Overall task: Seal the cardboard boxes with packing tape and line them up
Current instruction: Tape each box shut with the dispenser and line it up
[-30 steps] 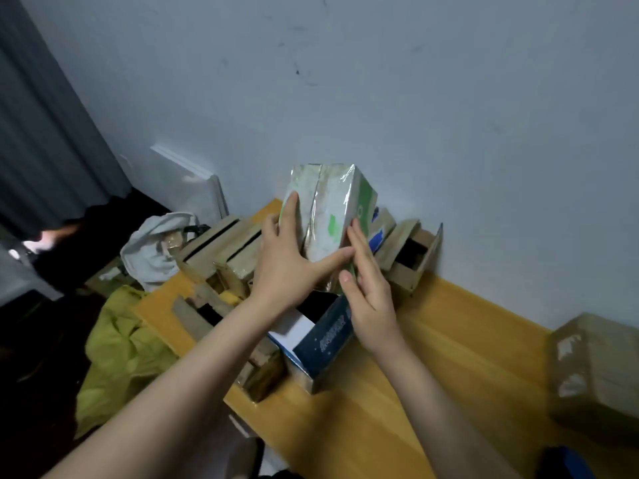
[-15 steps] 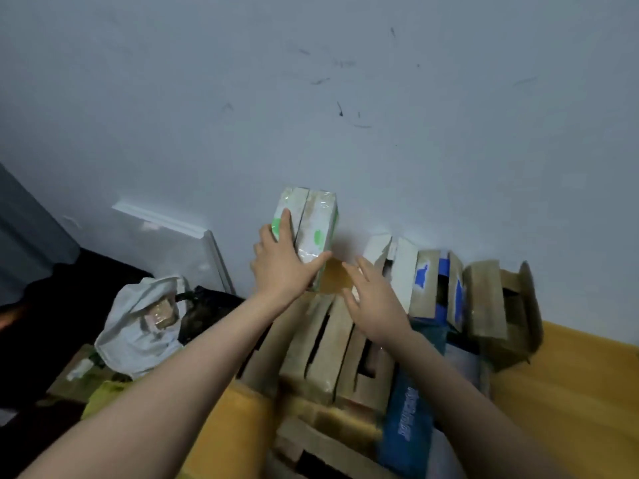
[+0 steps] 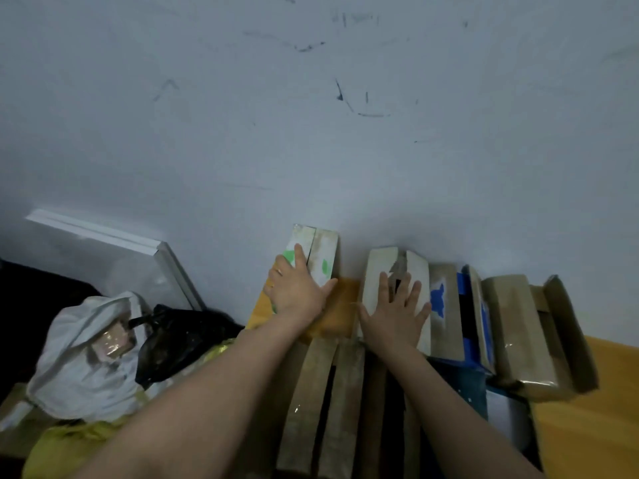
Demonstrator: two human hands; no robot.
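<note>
By wall (image 3: 311,133), L hand (image 3: 294,292) holds white box (image 3: 324,248) w/ 2 green marks.

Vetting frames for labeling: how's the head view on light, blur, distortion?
Head view: dim with a bluish cast, the far left nearly black; soft all over, the left hand on the green-marked box and the right hand lack crisp edges; wide-angle stretch toward the corners; slight glare on the taped brown box at right.
</note>
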